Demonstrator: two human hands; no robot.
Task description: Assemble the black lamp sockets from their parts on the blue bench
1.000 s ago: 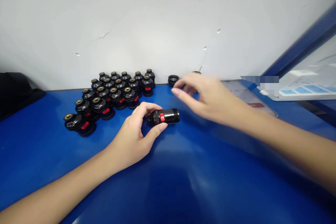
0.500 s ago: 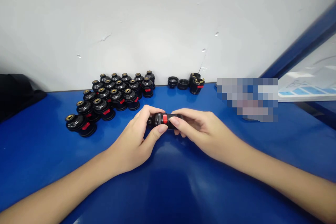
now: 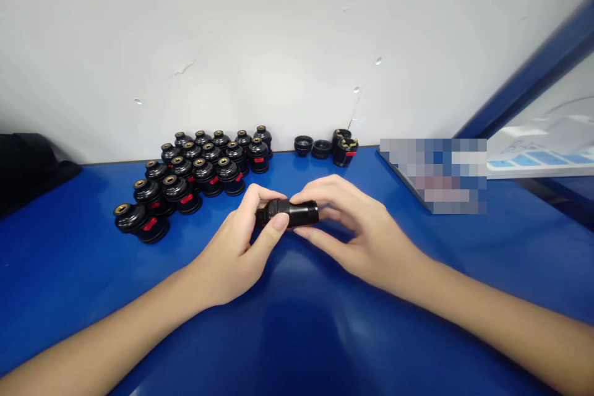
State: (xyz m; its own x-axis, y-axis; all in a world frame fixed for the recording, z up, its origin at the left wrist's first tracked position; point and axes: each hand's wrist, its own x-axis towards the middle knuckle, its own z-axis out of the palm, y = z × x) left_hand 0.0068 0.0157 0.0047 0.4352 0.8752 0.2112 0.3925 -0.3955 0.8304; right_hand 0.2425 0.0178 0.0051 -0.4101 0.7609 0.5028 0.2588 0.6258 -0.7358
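Head view: at the frame's centre, the left hand pinches a black lamp socket by its ribbed cap, over the blue table; the right hand curves around the barrel, and whether it presses cannot be told. The stage looks like twisting barrel against cap; another turn would call for a steady left hold and firmer right grip.

Glossy black stepped fitting, roughly horizontal
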